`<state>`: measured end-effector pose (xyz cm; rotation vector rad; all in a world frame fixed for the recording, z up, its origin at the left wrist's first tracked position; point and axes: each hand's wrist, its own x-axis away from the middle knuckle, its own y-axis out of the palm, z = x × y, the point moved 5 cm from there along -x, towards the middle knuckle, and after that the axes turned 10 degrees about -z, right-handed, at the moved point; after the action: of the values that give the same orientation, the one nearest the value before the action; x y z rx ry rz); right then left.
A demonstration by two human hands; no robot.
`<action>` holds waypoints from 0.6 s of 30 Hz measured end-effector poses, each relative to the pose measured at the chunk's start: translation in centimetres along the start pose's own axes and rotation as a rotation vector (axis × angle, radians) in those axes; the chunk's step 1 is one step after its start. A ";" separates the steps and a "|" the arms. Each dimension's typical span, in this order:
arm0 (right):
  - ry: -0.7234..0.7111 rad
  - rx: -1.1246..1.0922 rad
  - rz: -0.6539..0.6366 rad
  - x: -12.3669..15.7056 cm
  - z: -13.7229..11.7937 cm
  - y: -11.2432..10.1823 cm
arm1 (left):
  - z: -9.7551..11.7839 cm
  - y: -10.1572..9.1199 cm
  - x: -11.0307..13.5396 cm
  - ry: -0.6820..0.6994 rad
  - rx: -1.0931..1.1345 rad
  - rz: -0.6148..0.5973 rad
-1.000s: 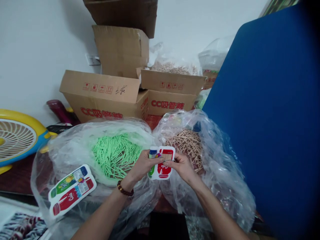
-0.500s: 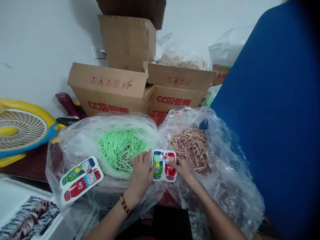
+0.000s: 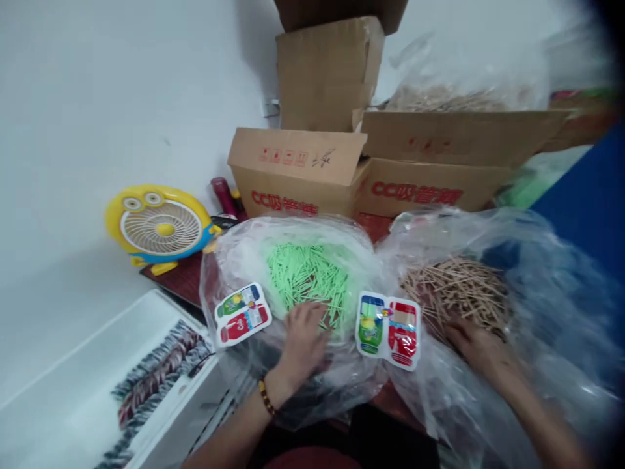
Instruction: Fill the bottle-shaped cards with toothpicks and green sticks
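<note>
My left hand (image 3: 303, 339), with a beaded bracelet on its wrist, reaches into the near edge of the thin green sticks (image 3: 307, 270) in a clear plastic bag; its fingers are apart. My right hand (image 3: 471, 342) is at the near edge of the light brown sticks (image 3: 456, 286) in another bag; its fingers are smeared by motion and partly hidden. Between the hands lies a bottle-shaped candy pack (image 3: 388, 329), green and red on white, touched by neither hand. A similar pack (image 3: 243, 314) lies tilted on the plastic left of the green sticks.
Open cardboard boxes (image 3: 297, 172) with red print stand behind the bags. A yellow and blue fan (image 3: 163, 228) is at the left, above a white container (image 3: 63, 371) with striped bundles. At the right rises a blue panel (image 3: 590, 195).
Both hands have let go of the candy pack between them. The left has moved to the green sticks, the right to the brown sticks. The view has swung left.
</note>
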<state>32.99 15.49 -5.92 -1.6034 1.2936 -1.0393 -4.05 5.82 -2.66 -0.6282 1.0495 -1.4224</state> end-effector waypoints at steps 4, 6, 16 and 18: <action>0.002 0.006 0.049 -0.2 -2.4 -1.4 | -11.1 -6.3 1.6 -0.366 -0.211 0.087; -0.100 -0.043 0.109 0.1 -7.1 -2.6 | -14.9 -8.4 2.0 -0.435 -0.248 0.069; -0.571 0.282 -0.160 -4.3 -28.4 4.0 | -20.0 -8.7 1.2 -0.446 -0.191 -0.081; -0.547 0.332 -0.139 -6.3 -28.9 4.5 | -20.5 -8.7 1.0 -0.432 -0.161 -0.093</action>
<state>3.62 18.38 -1.23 -1.5811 0.6172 -0.7679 -26.13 8.72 -4.43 -1.0598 0.8011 -1.2129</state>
